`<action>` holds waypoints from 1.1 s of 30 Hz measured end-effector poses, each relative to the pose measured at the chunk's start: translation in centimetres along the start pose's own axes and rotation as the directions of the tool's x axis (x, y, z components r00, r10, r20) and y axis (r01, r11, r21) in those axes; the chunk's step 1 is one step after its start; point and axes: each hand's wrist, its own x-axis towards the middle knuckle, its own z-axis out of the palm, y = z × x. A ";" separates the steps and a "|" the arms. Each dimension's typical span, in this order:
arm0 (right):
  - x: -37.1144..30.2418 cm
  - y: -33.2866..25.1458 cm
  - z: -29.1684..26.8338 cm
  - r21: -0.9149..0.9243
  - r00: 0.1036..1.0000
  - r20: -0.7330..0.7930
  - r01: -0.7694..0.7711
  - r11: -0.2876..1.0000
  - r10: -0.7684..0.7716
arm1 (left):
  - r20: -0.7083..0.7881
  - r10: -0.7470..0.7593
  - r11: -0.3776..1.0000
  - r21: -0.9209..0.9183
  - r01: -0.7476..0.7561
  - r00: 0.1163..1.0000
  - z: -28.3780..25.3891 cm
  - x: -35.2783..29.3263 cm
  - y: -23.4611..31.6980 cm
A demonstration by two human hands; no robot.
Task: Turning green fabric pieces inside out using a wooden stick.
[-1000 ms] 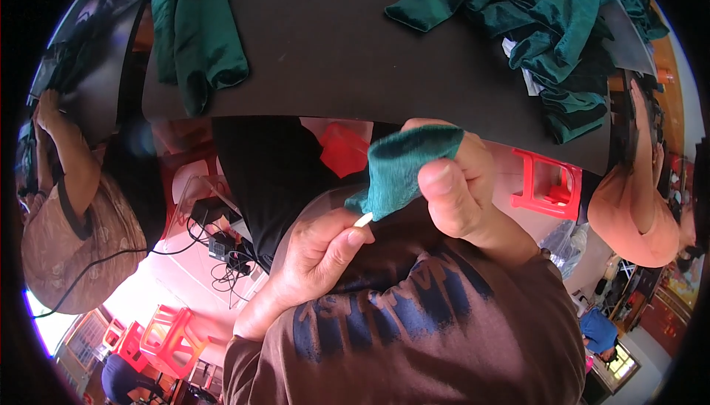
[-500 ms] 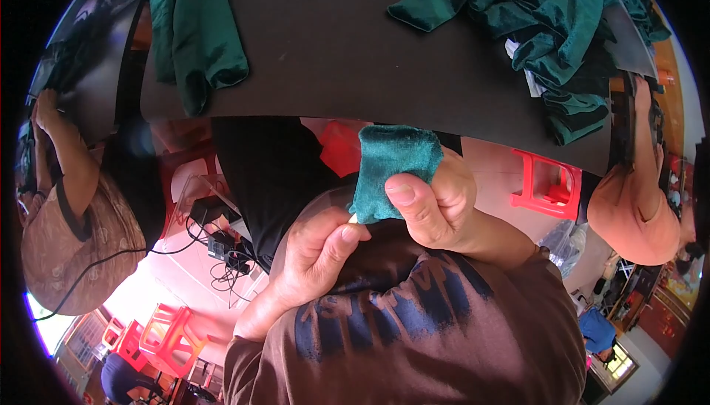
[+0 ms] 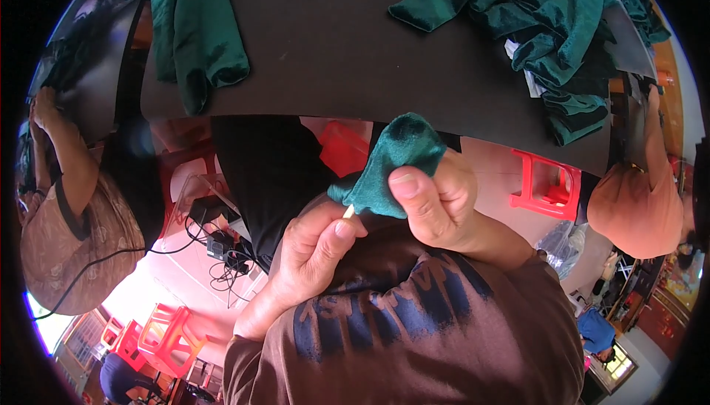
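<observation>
Just off the near edge of the table, in front of my chest, I have a small piece of dark green velvet fabric. My right hand is closed on its right side, thumb pressed over the cloth. Lower left of it, the thumb and fingers of my left hand pinch a thin pale stick. The stick's upper end meets the cloth's lower left corner; whether it goes inside, I cannot tell. The fabric's top is drawn into a rounded peak, and a flap sticks out to the left above the stick.
Folded green velvet strips lie on the dark table at left. A heap of loose green velvet, with a white piece under it, lies at right. Other people sit on both sides. A red stool and cables are on the floor.
The green velvet has turned and bunched from a flat squarish shape into a peaked one. More of the pale stick shows. Both hands stay nearly in place.
</observation>
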 end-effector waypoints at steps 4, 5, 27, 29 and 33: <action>-0.6 0.5 0.6 0.021 0.999 0.045 0.001 1.000 -0.002 | -0.012 0.028 0.999 -0.015 -0.028 1.000 0.3 0.0 -0.3; -1.0 0.9 0.5 0.019 0.996 0.089 0.007 1.000 -0.008 | -0.019 0.040 0.999 -0.015 -0.041 0.999 0.5 0.0 -0.3; 1.5 0.1 -1.0 0.093 0.994 0.020 -0.107 0.990 0.105 | 0.057 -0.028 1.000 0.002 0.028 0.998 0.2 0.5 0.7; 1.4 0.3 -1.0 0.120 0.998 -0.024 -0.063 0.991 0.066 | 0.055 -0.025 1.000 0.015 0.024 0.998 0.2 0.5 0.8; 1.6 0.6 -1.2 0.023 0.999 0.012 0.040 0.999 -0.040 | 0.055 0.000 0.999 0.032 -0.002 0.999 0.1 0.6 0.9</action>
